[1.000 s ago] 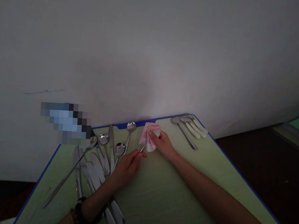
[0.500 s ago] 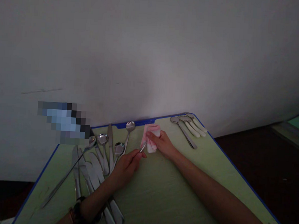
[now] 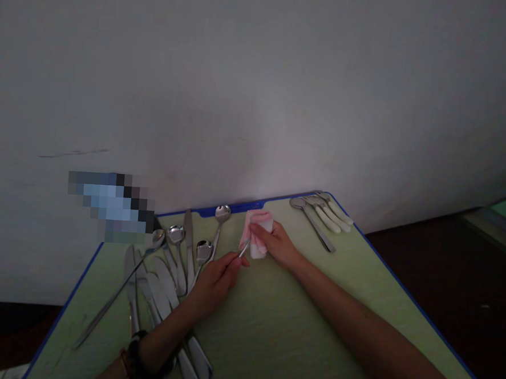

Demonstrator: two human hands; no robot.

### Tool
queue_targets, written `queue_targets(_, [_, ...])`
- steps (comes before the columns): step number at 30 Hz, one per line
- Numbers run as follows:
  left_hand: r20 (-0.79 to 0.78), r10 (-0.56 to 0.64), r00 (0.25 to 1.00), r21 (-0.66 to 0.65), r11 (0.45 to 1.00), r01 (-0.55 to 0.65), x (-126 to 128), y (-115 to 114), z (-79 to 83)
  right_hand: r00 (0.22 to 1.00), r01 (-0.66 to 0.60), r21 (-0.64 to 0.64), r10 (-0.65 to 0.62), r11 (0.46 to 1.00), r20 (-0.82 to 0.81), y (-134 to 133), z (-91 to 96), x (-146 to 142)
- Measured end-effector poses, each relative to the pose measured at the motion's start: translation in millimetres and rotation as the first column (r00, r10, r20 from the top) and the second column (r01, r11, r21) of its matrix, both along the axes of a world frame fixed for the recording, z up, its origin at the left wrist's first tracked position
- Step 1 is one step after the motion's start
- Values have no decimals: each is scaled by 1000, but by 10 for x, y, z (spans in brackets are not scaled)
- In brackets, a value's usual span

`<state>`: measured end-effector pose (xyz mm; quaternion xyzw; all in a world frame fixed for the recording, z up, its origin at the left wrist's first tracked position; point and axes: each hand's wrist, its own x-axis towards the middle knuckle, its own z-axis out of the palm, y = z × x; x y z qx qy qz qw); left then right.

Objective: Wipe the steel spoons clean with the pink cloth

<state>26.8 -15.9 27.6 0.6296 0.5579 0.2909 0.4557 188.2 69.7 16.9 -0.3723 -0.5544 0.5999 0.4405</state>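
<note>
My left hand (image 3: 217, 277) pinches the handle of a thin metal utensil (image 3: 243, 249) whose far end is wrapped inside a pink and white cloth (image 3: 256, 232). My right hand (image 3: 277, 245) is closed around that cloth, thumb on top, near the far edge of the green table (image 3: 270, 328). The covered end of the utensil is hidden, so I cannot tell what kind it is. A dark band sits on my left wrist.
Several spoons and knives (image 3: 175, 259) lie spread on the table's left side, partly under my left forearm. A small row of cutlery, some with white handles (image 3: 326, 214), lies at the far right corner. A white wall stands just behind the table.
Both hands stay in nearly the same place; the cloth and utensil have shifted only slightly between the frames.
</note>
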Motion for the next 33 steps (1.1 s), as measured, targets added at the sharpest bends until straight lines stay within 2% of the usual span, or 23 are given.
queue_targets(3, [6,0,1000,3,1000,0,-5,1,-9,999,38,-7,-38,999,7,10,-29,-11])
queue_targets(9, [-19,2,1000,9,1000,-2,0,9,1,985,122,-126,-135,985,-105,1,-26,-53])
queue_targets(14, [-29,-10,1000,18,1000,11,8,10,10,961,211,-92,-224,973,-160,-2,-14,-71])
queue_targets(17, [-38,-15,999,31,999,16,6,2,2,960,206,-88,-218,975,-173,8,-38,-74])
queue_targets(26, [9,-10,1000,22,1000,9,6,-4,1,987,156,0,-156,988,-46,-23,-9,-53])
queue_targets(33, [-15,-13,1000,21,1000,14,-3,8,-29,983,184,-5,-184,983,-26,2,-37,-45])
